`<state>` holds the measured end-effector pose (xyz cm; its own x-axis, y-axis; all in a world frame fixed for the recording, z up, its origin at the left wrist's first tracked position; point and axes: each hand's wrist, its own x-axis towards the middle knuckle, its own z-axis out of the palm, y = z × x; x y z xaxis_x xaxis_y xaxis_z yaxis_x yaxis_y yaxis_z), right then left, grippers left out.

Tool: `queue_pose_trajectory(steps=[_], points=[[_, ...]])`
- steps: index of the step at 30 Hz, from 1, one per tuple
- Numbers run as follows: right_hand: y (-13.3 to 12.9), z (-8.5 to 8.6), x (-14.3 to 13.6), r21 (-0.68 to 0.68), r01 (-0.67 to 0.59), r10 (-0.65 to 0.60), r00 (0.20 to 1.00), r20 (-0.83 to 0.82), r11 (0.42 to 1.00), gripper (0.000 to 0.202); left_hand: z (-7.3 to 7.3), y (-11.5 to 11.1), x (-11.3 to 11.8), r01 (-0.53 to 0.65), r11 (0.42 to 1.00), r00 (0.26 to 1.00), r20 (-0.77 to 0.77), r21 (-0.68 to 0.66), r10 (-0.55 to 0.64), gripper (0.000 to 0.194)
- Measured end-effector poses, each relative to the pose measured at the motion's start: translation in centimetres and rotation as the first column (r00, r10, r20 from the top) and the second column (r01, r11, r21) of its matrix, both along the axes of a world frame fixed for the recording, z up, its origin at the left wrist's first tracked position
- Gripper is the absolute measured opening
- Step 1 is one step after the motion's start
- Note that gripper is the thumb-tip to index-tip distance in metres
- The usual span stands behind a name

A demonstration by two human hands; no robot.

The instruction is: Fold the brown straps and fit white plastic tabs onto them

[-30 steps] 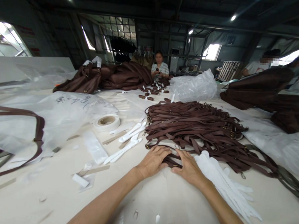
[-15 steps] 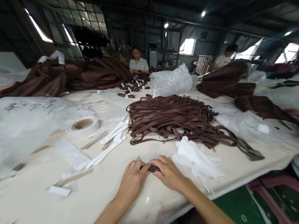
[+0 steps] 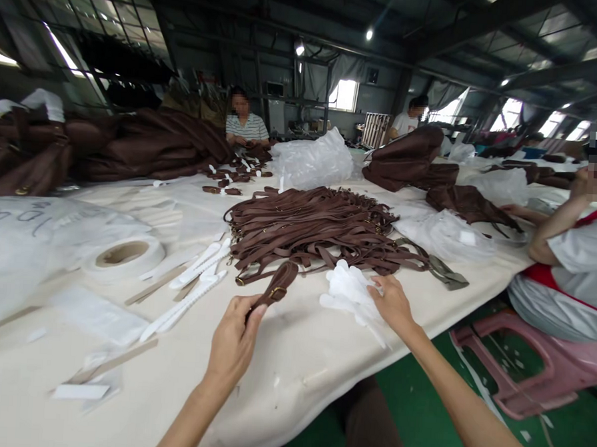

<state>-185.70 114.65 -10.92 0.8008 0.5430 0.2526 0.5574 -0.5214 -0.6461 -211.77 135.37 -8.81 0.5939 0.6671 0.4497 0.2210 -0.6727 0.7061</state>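
My left hand [image 3: 235,337] grips a folded brown strap [image 3: 280,282], held up above the table with its looped end and brass-coloured buckle pointing away from me. My right hand [image 3: 394,303] is at the right side of a pile of white strips [image 3: 349,291] with rounded ends, its thumb and fingertips pinched at the edge of one. Just beyond both hands lies a large heap of brown straps [image 3: 308,224] with metal hooks and buckles.
A roll of white tape [image 3: 126,258], more white strips [image 3: 187,291] and a clear plastic bag [image 3: 41,257] lie to the left. Brown bags [image 3: 152,146] are piled behind. A person [image 3: 572,244] sits at the right on a pink stool [image 3: 516,368]; others work farther back.
My hands have parted. The left has lifted the folded brown strap off the table, while the right has moved over to the white strips. The view has turned right.
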Motion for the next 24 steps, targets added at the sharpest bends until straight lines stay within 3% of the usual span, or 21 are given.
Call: queue_pose_trajectory(steps=[2, 4, 8, 10, 12, 14, 15, 17, 19, 21, 22, 24], points=[[0.3, 0.3, 0.9, -0.011, 0.001, -0.001, 1.000, -0.010, 1.000, 0.013, 1.8, -1.2, -0.3, -0.008, 0.969, 0.996, 0.080, -0.248, 0.029, 0.041], [0.8, 0.8, 1.4, -0.005, 0.000, 0.000, 1.000, -0.019, 1.000, 0.009, 2.8, -2.4, -0.8, 0.018, 0.885, 0.988, 0.141, -0.465, 0.054, 0.043], [0.7, 2.8, 1.9, 0.042, -0.043, 0.045, 0.998, -0.045, 0.998, 0.014, 2.5, -4.2, -2.3, 0.080, 0.711, 0.949, 0.273, -0.698, 0.161, 0.046], [0.2, 4.2, 1.4, 0.090, -0.121, 0.132, 0.983, -0.126, 0.989, 0.019, 2.2, -5.1, -2.7, 0.127, 0.640, 0.922, 0.328, -0.757, 0.205, 0.048], [-0.2, 5.5, 0.2, 0.222, -0.221, 0.284, 0.905, -0.317, 0.950, 0.026, 2.3, -6.0, -2.7, 0.189, 0.594, 0.893, 0.389, -0.782, 0.227, 0.046], [-0.6, 6.5, -1.4, 0.386, -0.259, 0.438, 0.745, -0.503, 0.885, 0.034, 2.7, -7.0, -2.4, 0.259, 0.565, 0.867, 0.447, -0.784, 0.222, 0.043], [-0.7, 6.9, -2.1, 0.442, -0.257, 0.488, 0.670, -0.559, 0.859, 0.037, 3.1, -7.4, -2.1, 0.291, 0.551, 0.856, 0.470, -0.782, 0.216, 0.040], [-0.3, 7.2, -3.1, 0.475, -0.259, 0.523, 0.612, -0.593, 0.841, 0.039, 3.7, -8.0, -1.4, 0.347, 0.521, 0.836, 0.509, -0.780, 0.204, 0.037], [0.8, 7.4, -3.0, 0.457, -0.276, 0.509, 0.675, -0.534, 0.845, 0.036, 4.0, -8.2, -0.3, 0.394, 0.490, 0.823, 0.536, -0.778, 0.187, 0.035], [2.6, 7.5, -2.3, 0.397, -0.272, 0.427, 0.819, -0.384, 0.877, 0.033, 3.3, -8.2, 1.4, 0.415, 0.492, 0.825, 0.545, -0.765, 0.150, 0.034], [3.5, 7.5, -1.8, 0.368, -0.255, 0.374, 0.877, -0.302, 0.894, 0.032, 2.6, -8.4, 2.3, 0.401, 0.522, 0.835, 0.535, -0.753, 0.130, 0.033], [4.6, 7.2, -0.9, 0.331, -0.207, 0.279, 0.942, -0.187, 0.921, 0.032, 0.4, -9.2, 4.2, 0.302, 0.648, 0.869, 0.482, -0.699, 0.114, 0.030]])
